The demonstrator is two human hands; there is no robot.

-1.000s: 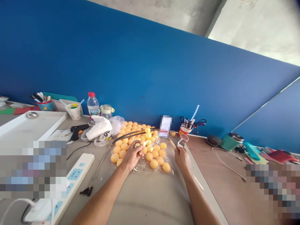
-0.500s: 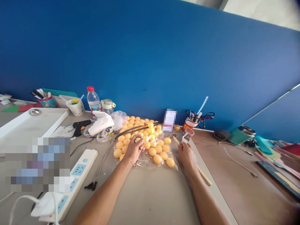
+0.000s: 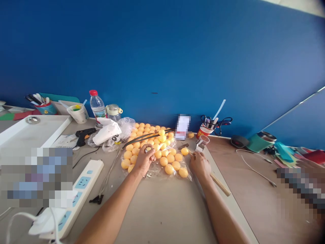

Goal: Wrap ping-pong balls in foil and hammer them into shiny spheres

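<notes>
- Right hand (image 3: 200,166): fingers curled tightly around a wooden stick (image 3: 220,185), which passes under the palm; the full wrap presumably gives firmer control than a fingertip hold
- Stick position: right of the orange balls (image 3: 169,169), slanting from near the balls back past the wrist; a dark piece (image 3: 183,146) lies at its far end, attachment unclear
- Left hand (image 3: 145,161): in front of the balls, fingers bent toward the thumb; a shiny spot shows there, but whether it is a worn ring or a pinched part cannot be told
- Small metal bits (image 3: 149,175): on the table (image 3: 162,210) just beside the left hand, probably placed for easy reach
- Clear plastic (image 3: 159,172): around or beneath most balls, likely to limit rolling
- Red cup (image 3: 203,131): upright near the partition (image 3: 162,61), presumably to store pens outside the working area
</notes>
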